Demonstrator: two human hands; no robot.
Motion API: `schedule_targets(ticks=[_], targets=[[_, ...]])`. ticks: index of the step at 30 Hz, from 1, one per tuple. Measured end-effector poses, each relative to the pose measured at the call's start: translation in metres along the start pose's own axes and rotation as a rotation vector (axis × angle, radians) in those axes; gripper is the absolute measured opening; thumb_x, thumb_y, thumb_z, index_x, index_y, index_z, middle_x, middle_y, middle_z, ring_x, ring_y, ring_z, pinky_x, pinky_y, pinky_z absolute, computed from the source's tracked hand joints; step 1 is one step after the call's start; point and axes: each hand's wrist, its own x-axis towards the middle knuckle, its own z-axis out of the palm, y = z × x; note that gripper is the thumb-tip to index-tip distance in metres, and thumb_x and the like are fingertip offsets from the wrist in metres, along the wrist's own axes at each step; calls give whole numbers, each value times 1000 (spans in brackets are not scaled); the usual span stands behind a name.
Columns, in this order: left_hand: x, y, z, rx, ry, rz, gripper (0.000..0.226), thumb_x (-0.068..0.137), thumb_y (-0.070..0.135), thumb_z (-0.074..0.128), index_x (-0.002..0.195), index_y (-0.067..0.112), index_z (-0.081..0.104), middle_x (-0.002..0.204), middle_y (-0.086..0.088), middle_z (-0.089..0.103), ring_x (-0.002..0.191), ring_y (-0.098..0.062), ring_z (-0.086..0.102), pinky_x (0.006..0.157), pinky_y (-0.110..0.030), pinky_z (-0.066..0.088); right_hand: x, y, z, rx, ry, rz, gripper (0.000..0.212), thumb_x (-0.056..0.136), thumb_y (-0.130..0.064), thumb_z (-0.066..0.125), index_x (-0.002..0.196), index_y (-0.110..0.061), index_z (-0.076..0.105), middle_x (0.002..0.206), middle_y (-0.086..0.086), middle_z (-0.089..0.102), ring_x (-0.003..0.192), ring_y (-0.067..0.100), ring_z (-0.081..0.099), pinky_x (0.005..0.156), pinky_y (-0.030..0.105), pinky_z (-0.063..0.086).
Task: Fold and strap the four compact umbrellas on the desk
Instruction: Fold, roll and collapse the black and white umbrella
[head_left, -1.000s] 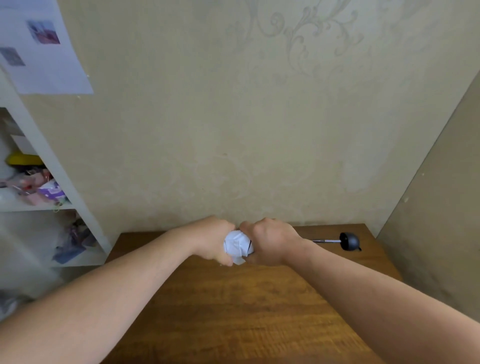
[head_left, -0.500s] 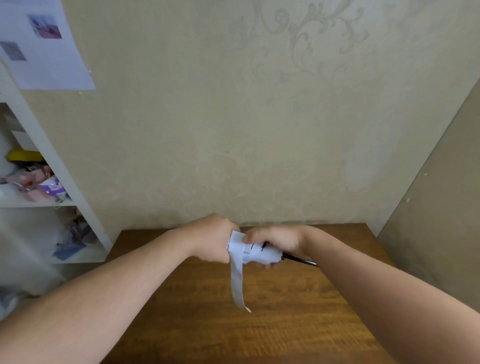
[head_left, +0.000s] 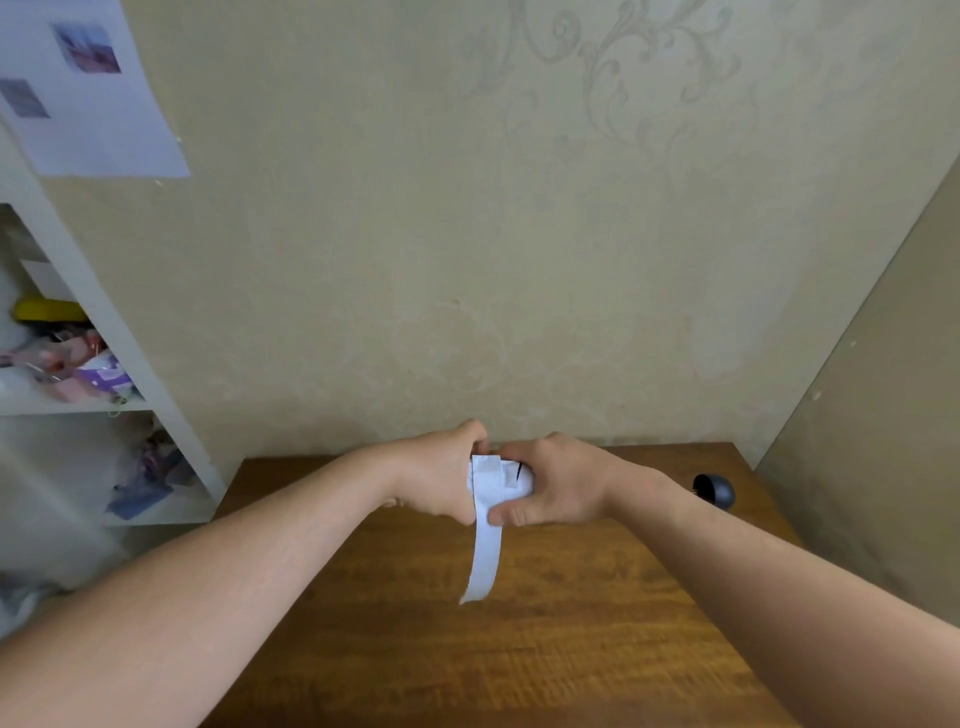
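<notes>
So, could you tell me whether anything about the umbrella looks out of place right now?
Only the strap: it dangles loose below the rolled white umbrella held by the left hand and right hand, not yet wrapped around.

umbrella: white fabric with one thin black mark
strap: white, plain
handle knob: black
worktop: warm brown wood grain
wall: pale beige, faint grey scroll pattern
shelf unit: white
paper sheet: white, with two small blurred photos
shelf object: yellow
</notes>
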Motion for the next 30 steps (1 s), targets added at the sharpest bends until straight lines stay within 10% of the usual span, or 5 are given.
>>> schedule_targets(ticks=[7,12,20,30], targets=[[-3,-2,-5,-172,-124,13,72,70,17,91,124,34,46,109,2,62,89,-13,59,74,-32,52,0,3,-4,-73,32,71,28,82,-56,75,89,-34,61,76,-7,66,70,12,60,64,32,46],[-6,10,-15,65,-86,34,100,71,60,88,151,45,28,146,13,48,131,-13,52,109,-35,47,1,4,-5,81,-44,158,20,80,-53,77,82,-40,61,72,-11,61,64,12,54,63,29,44],[1,9,2,440,164,82,45,75,44,79,107,31,52,88,8,61,74,-16,62,62,-36,54,9,-3,0,394,-144,243,34,84,-54,71,79,-20,69,63,-3,55,56,18,48,57,32,40],[1,-4,2,289,166,21,35,74,27,75,104,28,57,92,6,62,78,-15,61,57,-30,44,8,-11,-3,184,-45,222,32,81,-62,72,89,-32,67,83,-12,71,73,11,68,68,31,58]])
